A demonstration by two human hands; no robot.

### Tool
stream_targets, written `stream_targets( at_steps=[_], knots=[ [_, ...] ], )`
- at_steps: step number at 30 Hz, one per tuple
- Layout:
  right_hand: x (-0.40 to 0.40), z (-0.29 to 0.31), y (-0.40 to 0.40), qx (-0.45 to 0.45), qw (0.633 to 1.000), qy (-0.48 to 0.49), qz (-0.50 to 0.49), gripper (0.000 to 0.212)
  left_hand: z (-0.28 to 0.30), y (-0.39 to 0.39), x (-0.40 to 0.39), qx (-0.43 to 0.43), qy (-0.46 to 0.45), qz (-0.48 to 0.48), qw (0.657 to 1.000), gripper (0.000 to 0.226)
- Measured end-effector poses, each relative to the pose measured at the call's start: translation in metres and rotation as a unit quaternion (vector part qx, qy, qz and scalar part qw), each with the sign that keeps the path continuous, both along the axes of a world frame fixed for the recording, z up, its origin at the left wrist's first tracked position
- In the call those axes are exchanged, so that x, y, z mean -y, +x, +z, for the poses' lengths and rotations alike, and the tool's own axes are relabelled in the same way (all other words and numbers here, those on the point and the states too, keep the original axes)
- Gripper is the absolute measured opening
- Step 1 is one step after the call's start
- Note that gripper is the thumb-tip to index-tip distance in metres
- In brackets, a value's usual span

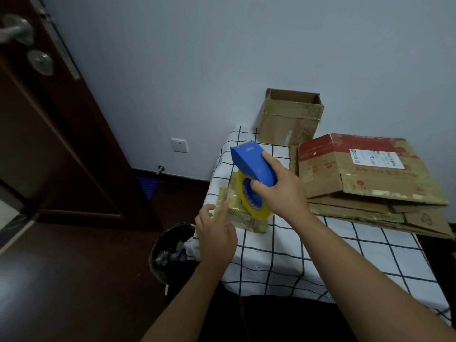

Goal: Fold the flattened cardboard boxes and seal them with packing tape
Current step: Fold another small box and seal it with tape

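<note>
Your left hand (216,236) is nearest, lying on the near-left side of a small box (243,214) that sits at the left edge of the table (333,255). Its fingers look fairly straight, pressing the box's taped side, not curled round anything. Your right hand (281,191) grips a blue tape dispenser (253,162) by its handle, fingers and thumb wrapped round it, with the yellow tape roll (249,196) resting on top of the small box. You seem to be partway through running tape over that box; it already shows glossy strips, but you cannot tell from here whether the seam is fully closed.

Behind it, by the wall, a box (290,117) stands folded up with its top open, so it looks formed but not sealed on top. To the right, a stack of flat boxes (370,183) lies on the table, the top one with red print and a white label. Those still need folding and taping, so most of the work looks to be ahead of you.

A bin (170,253) with scraps stands on the floor just left of the table.
</note>
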State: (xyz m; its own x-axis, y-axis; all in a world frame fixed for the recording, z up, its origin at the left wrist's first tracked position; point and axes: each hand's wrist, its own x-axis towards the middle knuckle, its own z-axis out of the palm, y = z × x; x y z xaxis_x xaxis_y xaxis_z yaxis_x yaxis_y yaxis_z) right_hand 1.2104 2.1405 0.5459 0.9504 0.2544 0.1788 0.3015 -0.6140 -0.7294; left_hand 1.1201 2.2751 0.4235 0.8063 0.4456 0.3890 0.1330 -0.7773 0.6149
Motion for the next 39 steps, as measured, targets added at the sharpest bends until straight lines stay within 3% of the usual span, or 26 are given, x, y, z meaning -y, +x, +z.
stream_targets(
  at_steps=[5, 10, 14, 18, 21, 24, 29, 34, 39],
  knots=[
    [-0.001, 0.000, 0.001, 0.000, 1.000, -0.008, 0.003, 0.072, 0.002, -0.003, 0.016, -0.030, -0.202, -0.029, 0.978, 0.059],
    [-0.001, -0.001, -0.002, 0.006, 1.000, -0.014, 0.003, 0.073, 0.007, 0.005, 0.013, -0.022, -0.287, -0.024, 0.957, 0.053],
    [-0.001, 0.000, -0.002, 0.003, 1.000, -0.007, 0.004, 0.073, 0.007, 0.012, 0.002, -0.043, -0.181, -0.023, 0.982, 0.042],
    [0.010, -0.003, -0.002, -0.039, 0.996, 0.077, 0.004, 0.075, 0.006, 0.020, -0.010, -0.056, -0.078, -0.039, 0.995, 0.024],
    [0.034, -0.004, -0.008, -0.021, 0.992, 0.120, -0.028, 0.060, 0.005, 0.022, -0.016, -0.038, 0.026, -0.070, 0.997, 0.015],
    [0.061, -0.011, -0.015, -0.009, 0.989, 0.137, -0.059, 0.051, 0.005, 0.023, -0.019, -0.021, 0.066, -0.072, 0.995, 0.008],
    [0.090, -0.033, -0.028, -0.031, 0.998, -0.036, -0.034, 0.061, 0.010, 0.025, -0.018, -0.053, 0.065, -0.068, 0.994, 0.012],
    [0.084, -0.055, -0.045, -0.027, 0.978, -0.208, -0.014, 0.059, 0.019, 0.025, -0.015, -0.134, 0.084, -0.061, 0.985, 0.019],
    [0.067, -0.071, -0.052, -0.030, 0.957, -0.289, -0.005, 0.054, 0.025, 0.024, -0.010, -0.148, 0.049, -0.051, 0.987, 0.016]
  ],
)
